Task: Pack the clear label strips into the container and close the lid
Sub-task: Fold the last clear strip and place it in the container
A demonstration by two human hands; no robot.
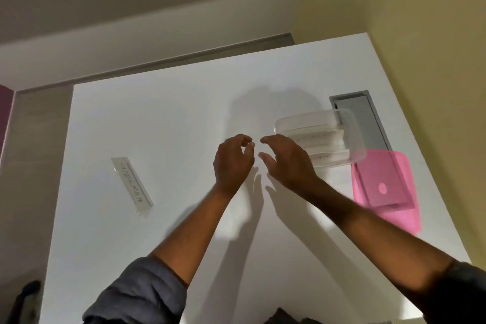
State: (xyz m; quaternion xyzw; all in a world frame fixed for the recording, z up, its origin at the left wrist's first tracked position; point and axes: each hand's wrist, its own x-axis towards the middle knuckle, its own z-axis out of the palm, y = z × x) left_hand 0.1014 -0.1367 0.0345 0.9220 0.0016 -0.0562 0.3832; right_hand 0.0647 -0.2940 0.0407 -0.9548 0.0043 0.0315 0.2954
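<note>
One clear label strip (132, 185) with handwritten letters lies flat on the white table (163, 118), left of both hands. The clear plastic container (322, 137) stands at the right with several clear strips stacked inside. Its pink lid (385, 189) lies flat on the table just in front of it, off the container. My left hand (232, 159) hovers mid-table with loosely curled fingers, and I see nothing in it. Beside it my right hand (288, 163) has its fingers spread and empty, close to the container's near left corner.
A grey rectangular cable hatch (368, 118) is set into the table behind the container. A yellowish wall (420, 34) runs along the table's right edge. The floor (31, 166) drops away at the left, and dark fabric shows at the bottom edge.
</note>
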